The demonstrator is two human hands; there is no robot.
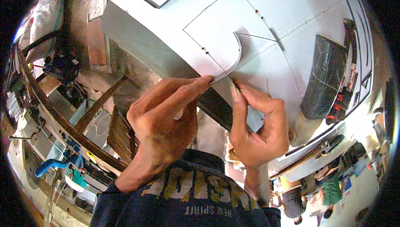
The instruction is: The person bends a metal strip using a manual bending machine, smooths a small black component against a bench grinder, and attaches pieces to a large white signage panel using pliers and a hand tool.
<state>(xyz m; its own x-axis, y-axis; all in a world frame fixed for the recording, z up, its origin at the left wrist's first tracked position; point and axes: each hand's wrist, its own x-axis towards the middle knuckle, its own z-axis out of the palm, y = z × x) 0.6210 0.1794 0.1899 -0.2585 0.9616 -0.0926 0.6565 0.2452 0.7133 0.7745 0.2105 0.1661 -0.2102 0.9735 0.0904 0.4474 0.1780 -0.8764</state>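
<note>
A thin, narrow pale strip [241, 51] lies bent in a curve on a large white-blue panel [291, 2], close to the panel's near edge. My left hand [166, 110] is closed in a pinch, with its fingertips on the strip's near end. To its right, my right hand [262, 118] pinches a pale part at the same end with thumb and forefinger, its other fingers curled. The fingers partly hide where the strip ends. Dark lines and several small holes mark the panel around the strip.
A dark curved sheet [323, 79] lies on the right of the panel, beside red-and-black items [339, 108]. On the left stand a brown metal frame [62, 114] and a tool with a blue handle [50, 167]. Two other people [331, 191] are at the lower right.
</note>
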